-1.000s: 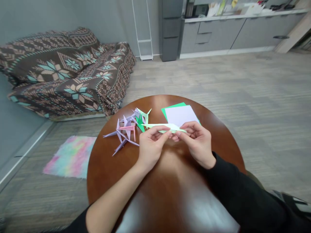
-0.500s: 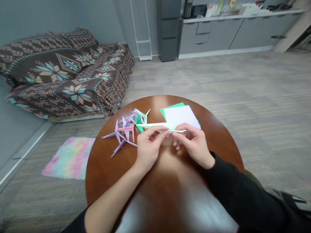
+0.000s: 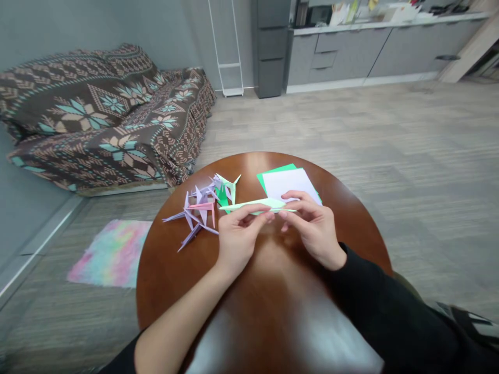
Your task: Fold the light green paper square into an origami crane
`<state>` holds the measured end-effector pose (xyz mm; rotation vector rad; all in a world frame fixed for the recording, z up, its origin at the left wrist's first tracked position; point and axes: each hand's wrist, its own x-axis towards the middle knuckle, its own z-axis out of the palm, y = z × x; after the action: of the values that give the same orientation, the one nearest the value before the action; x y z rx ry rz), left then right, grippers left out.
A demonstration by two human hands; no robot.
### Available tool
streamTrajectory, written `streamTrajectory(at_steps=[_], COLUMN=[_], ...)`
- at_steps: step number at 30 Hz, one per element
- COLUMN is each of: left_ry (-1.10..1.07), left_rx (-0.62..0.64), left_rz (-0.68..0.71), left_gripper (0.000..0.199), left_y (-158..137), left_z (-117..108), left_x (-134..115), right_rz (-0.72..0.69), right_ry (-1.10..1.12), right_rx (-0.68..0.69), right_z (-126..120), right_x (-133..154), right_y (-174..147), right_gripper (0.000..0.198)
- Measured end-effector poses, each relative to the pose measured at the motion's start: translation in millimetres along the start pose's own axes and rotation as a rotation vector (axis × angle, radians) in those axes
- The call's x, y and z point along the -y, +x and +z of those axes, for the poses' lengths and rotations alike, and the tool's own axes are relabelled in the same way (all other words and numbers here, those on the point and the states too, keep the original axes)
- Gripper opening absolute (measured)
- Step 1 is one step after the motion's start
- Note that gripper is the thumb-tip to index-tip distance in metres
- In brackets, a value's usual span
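Note:
A pale green folded paper (image 3: 268, 203), long and narrow with a pointed left end, lies across both hands above the table. My left hand (image 3: 240, 228) pinches its middle between thumb and fingers. At its right end, my right hand (image 3: 314, 228) grips the paper between thumb and index finger, its other fingers loosely curled. Left of my hands sits a cluster of folded paper cranes: several purple ones (image 3: 188, 213), a pink one (image 3: 205, 206), a dark green one (image 3: 221, 196) and a pale green one (image 3: 234, 188).
Square paper sheets, white-lilac (image 3: 290, 183) over green (image 3: 277, 170), lie behind my right hand on the round brown table (image 3: 265, 296). A covered sofa (image 3: 117, 119) and a fluffy pastel rug (image 3: 111, 254) are to the left. Grey kitchen cabinets (image 3: 346, 57) line the back.
The pale green paper has tilted slightly, its left tip now a little lower. My right hand's index finger has lifted a bit; my left hand stays nearly in place.

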<state>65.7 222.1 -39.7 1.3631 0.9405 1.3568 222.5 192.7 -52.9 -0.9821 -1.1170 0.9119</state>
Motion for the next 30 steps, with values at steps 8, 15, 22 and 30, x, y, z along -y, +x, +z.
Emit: streamTrajectory(at_steps=[8, 15, 22, 30], left_ry=[-0.073, -0.019, -0.018, -0.089], left_rx=[0.021, 0.011, 0.015, 0.027], left_rz=[-0.100, -0.059, -0.084, -0.158], left_gripper=[0.018, 0.017, 0.019, 0.020], left_y=[1.8, -0.7, -1.3, 0.6], left_z=[-0.1, 1.5, 2.6, 0.8], left_x=[1.5, -1.0, -0.9, 4.5], right_rz=[0.082, 0.153, 0.093, 0.100], right_ry=[0.072, 0.086, 0.044, 0.056], right_rx=[-0.001, 0.023, -0.005, -0.012], right_z=[0.8, 2.4, 3.9, 1.3], right_x=[-3.8, -3.0, 1.8, -2.8], right_y=[0.4, 0.8, -0.5, 0.3], right_gripper=[0.011, 0.014, 0.011, 0.015])
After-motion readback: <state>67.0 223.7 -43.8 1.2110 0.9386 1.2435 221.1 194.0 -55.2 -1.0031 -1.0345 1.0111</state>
